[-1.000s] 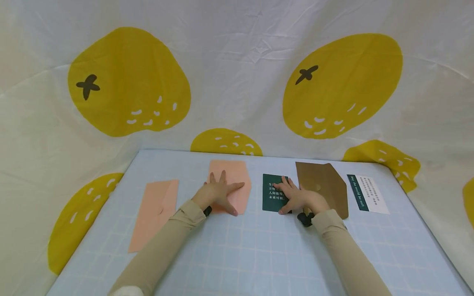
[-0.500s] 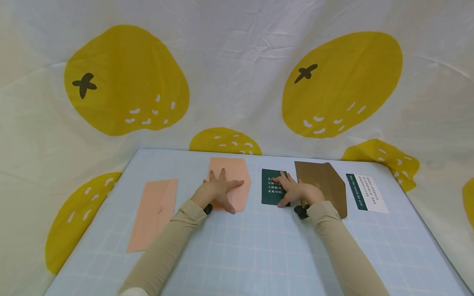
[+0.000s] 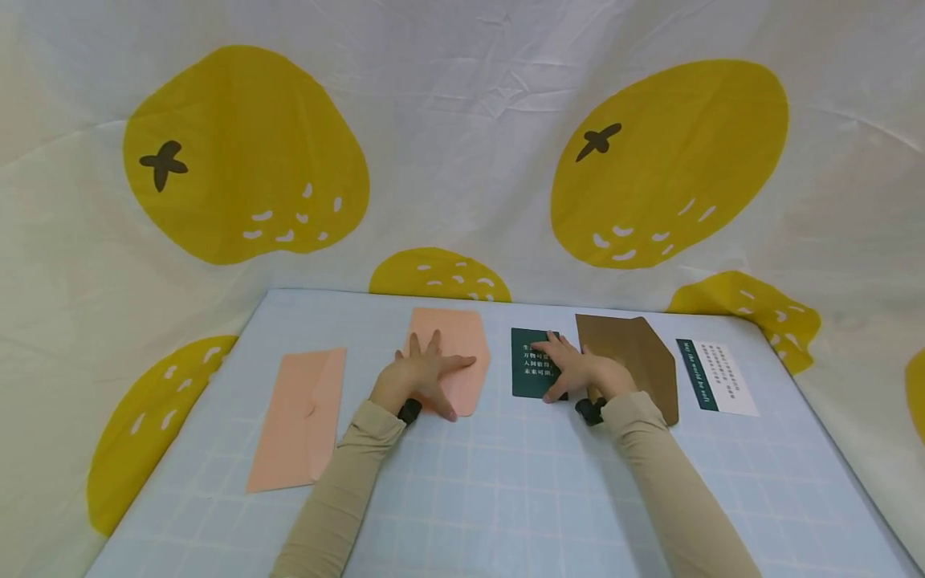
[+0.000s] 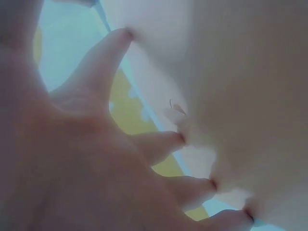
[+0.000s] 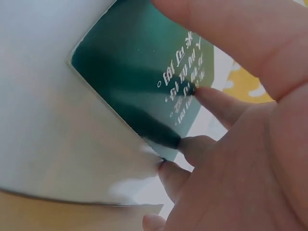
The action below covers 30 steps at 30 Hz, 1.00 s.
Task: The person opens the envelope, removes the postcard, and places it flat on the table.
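Splayed left hand [image 3: 419,375] touches pink paper envelope [image 3: 458,337], splayed right hand [image 3: 591,375] dark-green rectangular card [image 3: 532,369]; both likely light, bendable, best edge-lifted.

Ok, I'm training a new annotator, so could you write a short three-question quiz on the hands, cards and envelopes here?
1. Which hand touches the dark green card?
2. True or false: the brown envelope lies between the dark green card and the white card.
3. Fill in the colour: the left hand touches a ____ envelope.

Key: 1. The right hand. 2. True. 3. Pink.
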Available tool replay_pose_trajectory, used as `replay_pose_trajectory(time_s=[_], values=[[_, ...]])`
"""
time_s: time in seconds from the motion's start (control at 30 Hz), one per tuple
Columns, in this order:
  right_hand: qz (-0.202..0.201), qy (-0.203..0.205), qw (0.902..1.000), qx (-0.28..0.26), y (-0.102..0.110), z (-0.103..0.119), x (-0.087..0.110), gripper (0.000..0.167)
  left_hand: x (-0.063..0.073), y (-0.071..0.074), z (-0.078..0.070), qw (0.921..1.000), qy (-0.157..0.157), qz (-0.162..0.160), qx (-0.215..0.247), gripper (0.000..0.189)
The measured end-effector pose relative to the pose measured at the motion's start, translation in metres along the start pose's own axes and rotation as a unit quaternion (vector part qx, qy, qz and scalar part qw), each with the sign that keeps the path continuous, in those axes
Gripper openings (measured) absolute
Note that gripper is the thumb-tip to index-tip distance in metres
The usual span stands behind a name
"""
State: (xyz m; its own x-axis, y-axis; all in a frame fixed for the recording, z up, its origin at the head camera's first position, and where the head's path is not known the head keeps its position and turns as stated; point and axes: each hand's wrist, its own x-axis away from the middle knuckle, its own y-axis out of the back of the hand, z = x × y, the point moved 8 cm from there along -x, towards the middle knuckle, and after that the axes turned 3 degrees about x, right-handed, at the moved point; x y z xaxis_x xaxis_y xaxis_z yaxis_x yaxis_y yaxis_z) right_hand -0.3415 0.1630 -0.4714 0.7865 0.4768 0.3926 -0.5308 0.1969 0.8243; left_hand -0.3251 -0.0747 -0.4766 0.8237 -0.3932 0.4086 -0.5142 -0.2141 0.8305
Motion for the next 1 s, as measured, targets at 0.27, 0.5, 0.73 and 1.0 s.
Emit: replay_pose_trajectory(time_s=[0.27,0.5,0.73,1.0], values=[[-0.013,0.014,0.9998,-0.002,0.0,0.0017,0.0031,0.096,-0.0007,-0.0003,0.0017,0.9999,-0.008,-0.002,0.015,0.103],[-0.023,0.016,0.9996,0.007,0.0005,-0.0002,0.0034,0.094,-0.002,0.0011,0.0027,0.9999,-0.008,-0.001,0.007,0.104],[-0.018,0.018,0.9996,0.012,-0.0021,0.001,0.0039,0.094,0.0006,0.004,-0.0008,1.0,-0.004,0.007,0.005,0.104],[-0.007,0.015,0.9999,0.005,-0.0036,0.0034,0.009,0.094,-0.0039,0.0032,0.0007,0.9999,0.01,0.012,0.0,0.105]])
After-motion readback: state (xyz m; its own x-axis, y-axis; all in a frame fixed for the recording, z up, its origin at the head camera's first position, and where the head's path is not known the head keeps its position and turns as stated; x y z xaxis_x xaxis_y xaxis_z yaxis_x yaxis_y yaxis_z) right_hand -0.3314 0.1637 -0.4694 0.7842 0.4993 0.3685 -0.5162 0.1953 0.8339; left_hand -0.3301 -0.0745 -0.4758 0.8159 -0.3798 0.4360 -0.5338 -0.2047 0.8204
